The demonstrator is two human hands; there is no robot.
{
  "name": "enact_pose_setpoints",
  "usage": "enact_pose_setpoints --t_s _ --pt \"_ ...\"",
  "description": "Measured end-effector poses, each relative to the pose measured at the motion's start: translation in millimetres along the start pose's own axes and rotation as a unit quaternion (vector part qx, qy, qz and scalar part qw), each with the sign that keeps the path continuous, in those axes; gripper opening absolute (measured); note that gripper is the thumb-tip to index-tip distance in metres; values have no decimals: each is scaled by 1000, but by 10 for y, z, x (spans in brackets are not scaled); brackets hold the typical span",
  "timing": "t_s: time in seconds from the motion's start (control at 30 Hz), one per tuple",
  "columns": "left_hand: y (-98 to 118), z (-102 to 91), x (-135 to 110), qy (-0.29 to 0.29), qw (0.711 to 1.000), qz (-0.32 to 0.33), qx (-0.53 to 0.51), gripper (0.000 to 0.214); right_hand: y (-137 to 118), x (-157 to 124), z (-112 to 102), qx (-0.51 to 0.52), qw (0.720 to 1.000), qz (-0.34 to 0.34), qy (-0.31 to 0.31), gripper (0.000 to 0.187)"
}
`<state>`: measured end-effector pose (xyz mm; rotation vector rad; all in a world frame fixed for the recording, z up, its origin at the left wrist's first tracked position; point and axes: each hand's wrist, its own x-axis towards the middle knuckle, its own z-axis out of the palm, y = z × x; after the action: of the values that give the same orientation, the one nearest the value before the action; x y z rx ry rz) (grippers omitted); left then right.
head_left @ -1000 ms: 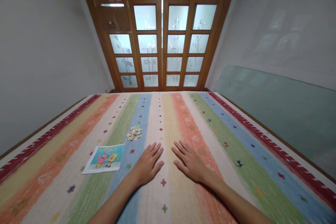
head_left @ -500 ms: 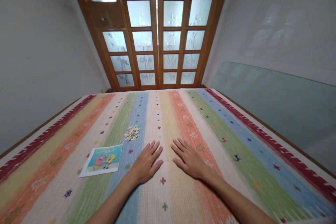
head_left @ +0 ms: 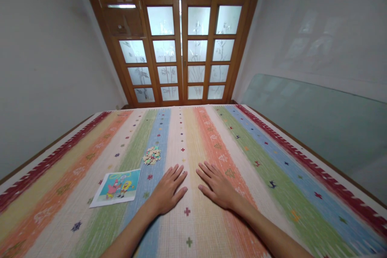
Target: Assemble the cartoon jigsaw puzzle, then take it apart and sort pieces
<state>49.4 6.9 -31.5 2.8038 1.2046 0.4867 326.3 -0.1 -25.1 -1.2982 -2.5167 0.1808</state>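
My left hand lies palm down on the striped cloth, fingers stretched out and holding nothing. Across a narrow gap, my right hand rests flat in the same way, also with nothing in it. Left of my left hand is a printed cartoon picture on white-edged paper, showing a pink starfish and a yellow sponge figure. Beyond my left hand sits a small heap of jigsaw puzzle pieces, cream, teal and reddish, on a blue stripe. Neither hand touches the picture or the pieces.
The cloth covers a wide, flat surface that reaches back towards wooden doors with frosted panes. A pale green glass panel leans by the right wall. Plain walls rise on both sides.
My view has tilted up slightly, so the scene sits a little lower in the picture. Both hands, the printed picture and the puzzle pieces stay in place.
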Motion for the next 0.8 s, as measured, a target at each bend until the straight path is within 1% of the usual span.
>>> enact_pose_setpoints --t_s 0.23,0.33,0.47,0.63,0.8 --pt "-15 33 -21 8 1000 2 3 53 24 5 -38 2 1000 -19 -6 55" --pt "-19 43 -23 1 1000 -1 5 53 17 9 -62 -1 1000 -22 -17 56" --pt "-13 35 -21 -1 1000 1 2 52 11 13 -81 -3 1000 -23 -17 56" --pt "9 5 -15 -8 1000 -6 2 53 29 10 -42 -6 1000 -26 -6 55" --pt "22 -5 -12 -12 1000 -5 4 53 29 -3 8 -10 1000 -17 -9 56"
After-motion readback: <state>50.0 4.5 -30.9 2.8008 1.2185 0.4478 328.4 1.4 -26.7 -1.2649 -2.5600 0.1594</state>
